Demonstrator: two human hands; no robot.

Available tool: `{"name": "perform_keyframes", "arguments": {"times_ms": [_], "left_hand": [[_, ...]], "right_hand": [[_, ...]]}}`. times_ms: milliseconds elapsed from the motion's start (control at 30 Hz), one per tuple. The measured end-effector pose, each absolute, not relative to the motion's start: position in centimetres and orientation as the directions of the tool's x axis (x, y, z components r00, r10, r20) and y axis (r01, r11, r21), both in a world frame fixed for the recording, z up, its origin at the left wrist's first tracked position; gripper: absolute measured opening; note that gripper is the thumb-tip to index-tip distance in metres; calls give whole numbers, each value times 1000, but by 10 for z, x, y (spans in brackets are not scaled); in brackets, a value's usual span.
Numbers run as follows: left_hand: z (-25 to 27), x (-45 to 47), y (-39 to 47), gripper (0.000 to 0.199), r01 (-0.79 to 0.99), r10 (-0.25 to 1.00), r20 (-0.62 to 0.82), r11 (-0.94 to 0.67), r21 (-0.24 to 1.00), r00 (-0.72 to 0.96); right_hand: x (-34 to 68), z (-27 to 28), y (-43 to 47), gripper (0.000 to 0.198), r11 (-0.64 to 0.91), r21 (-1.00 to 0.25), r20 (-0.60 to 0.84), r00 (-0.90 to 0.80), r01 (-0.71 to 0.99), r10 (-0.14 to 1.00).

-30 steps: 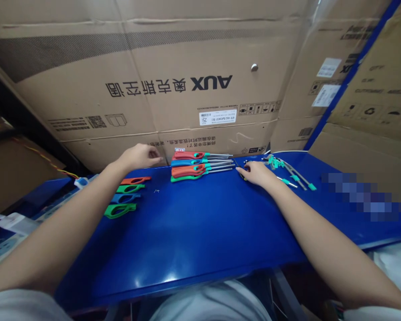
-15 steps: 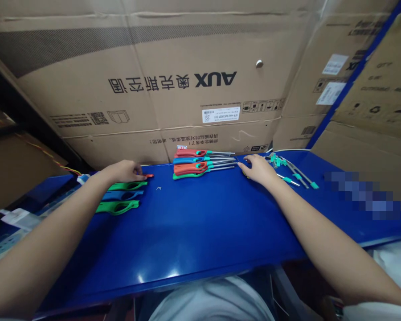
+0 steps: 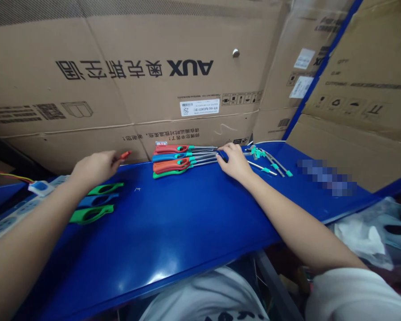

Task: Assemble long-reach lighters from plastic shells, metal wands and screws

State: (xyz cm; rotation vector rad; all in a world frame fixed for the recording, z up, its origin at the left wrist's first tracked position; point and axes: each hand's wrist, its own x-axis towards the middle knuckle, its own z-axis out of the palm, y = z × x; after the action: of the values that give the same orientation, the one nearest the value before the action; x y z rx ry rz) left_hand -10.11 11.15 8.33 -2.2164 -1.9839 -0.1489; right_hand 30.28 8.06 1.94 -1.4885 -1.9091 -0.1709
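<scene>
My left hand (image 3: pixel 95 169) is closed around an orange plastic piece (image 3: pixel 125 155), raised above the table's left side; only its end shows. Below that hand lie a green handle shell (image 3: pixel 106 188), a blue one (image 3: pixel 98 200) and another green one (image 3: pixel 92 214). My right hand (image 3: pixel 234 161) is at the metal tube ends of a row of long-nosed lighters (image 3: pixel 170 166) with red, blue, orange and green handles. Its fingers are curled over a small dark thing, mostly hidden. Right of it lie loose metal tubes with turquoise parts (image 3: pixel 259 153).
Tiny metal bits (image 3: pixel 137 189) lie on the blue table (image 3: pixel 173 223). A power strip (image 3: pixel 18 211) with a white plug (image 3: pixel 41 187) is at the left. Cardboard walls (image 3: pixel 127 100) stand behind and at the right. Clear plastic bags (image 3: pixel 364 240) are beyond the right edge.
My left hand has lifted the orange piece off the table. My right hand stays by the tube ends, a little nearer them. The view has turned right, so everything appears further left.
</scene>
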Motion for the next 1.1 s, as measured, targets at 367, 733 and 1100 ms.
{"name": "perform_keyframes", "arguments": {"times_ms": [367, 733, 1100], "left_hand": [[53, 26, 15, 22, 756, 750, 135, -655, 10, 648], [20, 12, -2, 31, 600, 627, 310, -777, 189, 715], [-2, -15, 13, 41, 608, 774, 265, -621, 495, 575]], "right_hand": [[252, 17, 42, 31, 779, -586, 460, -699, 224, 547], [267, 22, 49, 10, 778, -533, 193, -848, 332, 494], [277, 27, 51, 31, 730, -531, 153, -799, 430, 582]]}}
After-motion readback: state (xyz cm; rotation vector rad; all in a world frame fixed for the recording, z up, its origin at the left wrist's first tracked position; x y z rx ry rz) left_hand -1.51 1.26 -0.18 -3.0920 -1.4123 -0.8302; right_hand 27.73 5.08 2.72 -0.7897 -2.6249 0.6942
